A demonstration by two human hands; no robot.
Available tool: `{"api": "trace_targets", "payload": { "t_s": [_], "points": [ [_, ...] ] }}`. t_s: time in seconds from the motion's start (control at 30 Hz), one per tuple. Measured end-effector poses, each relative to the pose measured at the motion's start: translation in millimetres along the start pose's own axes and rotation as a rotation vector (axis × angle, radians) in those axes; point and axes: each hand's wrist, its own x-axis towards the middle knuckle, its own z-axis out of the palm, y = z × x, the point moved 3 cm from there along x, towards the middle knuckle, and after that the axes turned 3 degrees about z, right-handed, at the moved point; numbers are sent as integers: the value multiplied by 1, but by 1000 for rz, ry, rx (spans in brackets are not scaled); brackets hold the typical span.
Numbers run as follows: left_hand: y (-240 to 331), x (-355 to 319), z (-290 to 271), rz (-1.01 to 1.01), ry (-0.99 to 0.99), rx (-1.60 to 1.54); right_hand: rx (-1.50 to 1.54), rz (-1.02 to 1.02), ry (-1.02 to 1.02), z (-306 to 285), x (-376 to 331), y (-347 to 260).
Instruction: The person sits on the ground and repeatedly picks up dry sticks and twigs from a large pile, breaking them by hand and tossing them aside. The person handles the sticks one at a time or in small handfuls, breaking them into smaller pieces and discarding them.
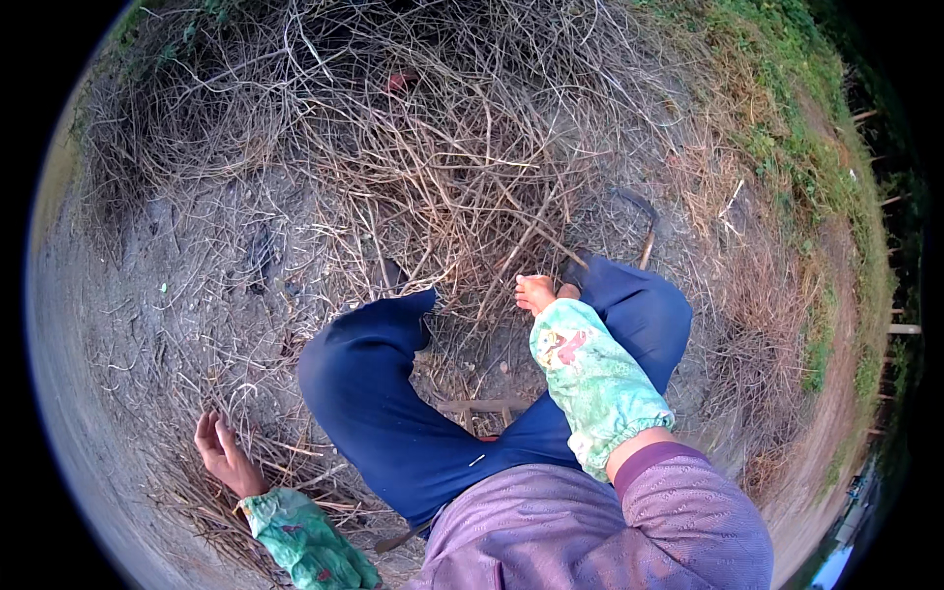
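My left hand (228, 454) is out at the lower left, fingers and thumb apart, holding nothing that I can see. It is above a bundle of cut dry sticks (324, 482) on the ground beside my hip. Between my knees and in front of them spreads a tangled heap of dry twigs (462, 187). My right hand (537, 293) is at the near edge of that heap, by my right knee. Its fingers are curled; whatever they may hold is hidden. Just beyond the right knee lies a sickle (647, 221) with a dark curved blade and a wooden handle.
A denser thicket of branches (187, 128) stretches across the far left, with a small red object (399, 83) among it. Part of a low wooden seat (482, 405) shows between my legs. Green growth (787, 88) and dry grass border the right side. Twigs litter the grey soil (187, 295).
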Motion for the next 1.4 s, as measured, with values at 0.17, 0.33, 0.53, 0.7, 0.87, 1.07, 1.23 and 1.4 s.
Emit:
{"api": "trace_targets", "payload": {
  "t_s": [0.17,0.33,0.53,0.7,0.87,1.07,1.23,1.4],
  "points": [
    [214,22,213,383,-208,-536,58,42,183,22,51,-17],
    [292,3,358,278,-646,-869,35,208,103,74,39,-33],
    [264,-26,398,69,-930,-628,483,-323,331,39,-37,-74],
    [277,-44,423,401,-999,-279,381,-689,362,20,-121,-125],
    [287,-66,442,744,-824,19,-2,-656,314,3,-133,-112],
    [292,-35,431,627,-603,-208,-362,-1086,369,30,-214,-182],
    [302,0,399,855,-168,-353,-552,-1444,319,47,-239,-256],
    [301,37,352,927,245,-255,-808,-1607,295,36,-267,-348]
  ]
}}
